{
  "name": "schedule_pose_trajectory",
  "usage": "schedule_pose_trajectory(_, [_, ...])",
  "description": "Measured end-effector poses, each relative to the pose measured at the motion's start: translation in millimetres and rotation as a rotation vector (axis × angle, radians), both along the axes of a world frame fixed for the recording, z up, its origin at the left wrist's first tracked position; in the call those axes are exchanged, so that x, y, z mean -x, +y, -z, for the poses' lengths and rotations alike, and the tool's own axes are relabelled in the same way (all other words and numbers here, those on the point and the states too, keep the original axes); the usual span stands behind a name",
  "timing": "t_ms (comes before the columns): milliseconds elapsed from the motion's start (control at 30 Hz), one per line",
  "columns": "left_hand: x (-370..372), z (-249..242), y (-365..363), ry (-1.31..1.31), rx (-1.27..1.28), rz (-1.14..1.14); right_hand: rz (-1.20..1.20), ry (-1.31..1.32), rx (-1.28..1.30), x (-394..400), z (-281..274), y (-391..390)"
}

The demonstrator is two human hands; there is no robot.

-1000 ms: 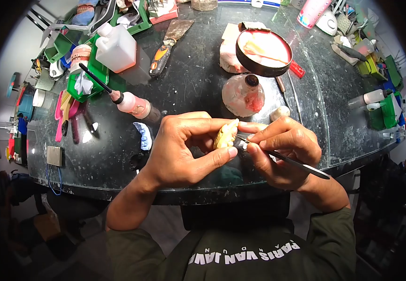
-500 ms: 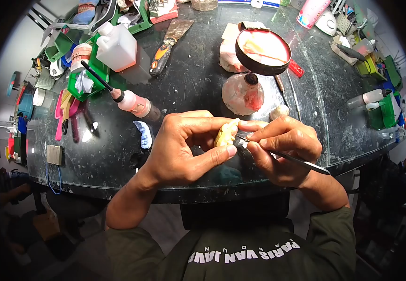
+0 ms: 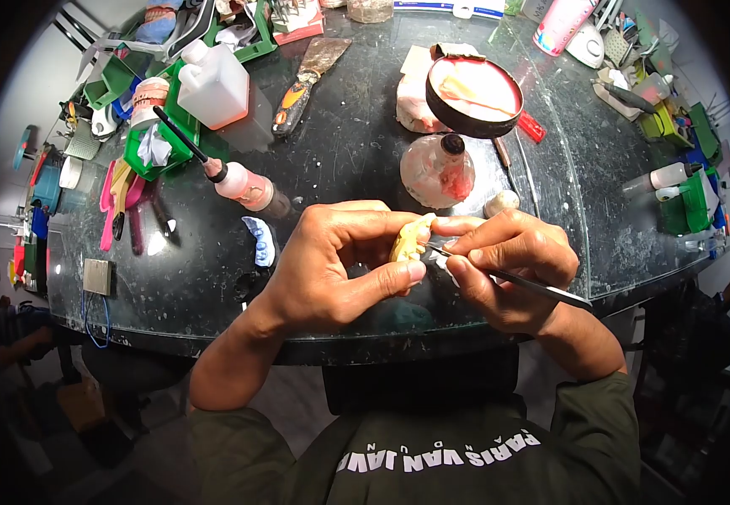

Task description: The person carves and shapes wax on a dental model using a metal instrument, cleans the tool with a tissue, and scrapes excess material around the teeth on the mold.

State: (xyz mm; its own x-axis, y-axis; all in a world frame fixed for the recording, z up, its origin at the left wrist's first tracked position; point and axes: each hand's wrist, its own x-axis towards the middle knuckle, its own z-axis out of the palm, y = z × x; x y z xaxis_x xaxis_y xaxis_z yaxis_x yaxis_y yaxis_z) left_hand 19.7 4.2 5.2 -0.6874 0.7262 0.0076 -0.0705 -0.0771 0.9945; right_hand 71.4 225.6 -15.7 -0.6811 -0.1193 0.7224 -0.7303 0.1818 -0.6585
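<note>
Between the thumb and fingers of my left hand [image 3: 339, 265] is a yellow dental cast [image 3: 409, 239], held up over the front of the table. My right hand [image 3: 516, 269] grips a slim metal carving tool [image 3: 541, 290] like a pen, its thin tip at the right side of the cast. Fingers of both hands meet near the cast's top. Left of my left hand lies a blue dental piece [image 3: 259, 241] with tooth shapes. A round glass bottle [image 3: 437, 171] with a dark cap stands just beyond my hands.
A round tin of pink wax [image 3: 476, 91] rests behind the bottle. To the left are a dropper bottle [image 3: 243, 185], a scraper [image 3: 307, 88], a white jug [image 3: 213, 88] and a green tray [image 3: 150, 160]. A metal block [image 3: 97, 278] with a blue cord sits near the left edge.
The yellow cast has turned slightly in my left fingers, and the carving tool's handle has tilted a little. The whole view has shifted slightly. Both hands keep their hold.
</note>
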Motion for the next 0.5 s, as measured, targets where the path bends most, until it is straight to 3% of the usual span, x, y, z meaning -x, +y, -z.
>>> schedule_pose_trajectory(500, [4.4, -2.9, -1.9, -0.143, -0.023, 0.095, 0.033, 0.045, -0.045, 0.4, -2.4, 0.2])
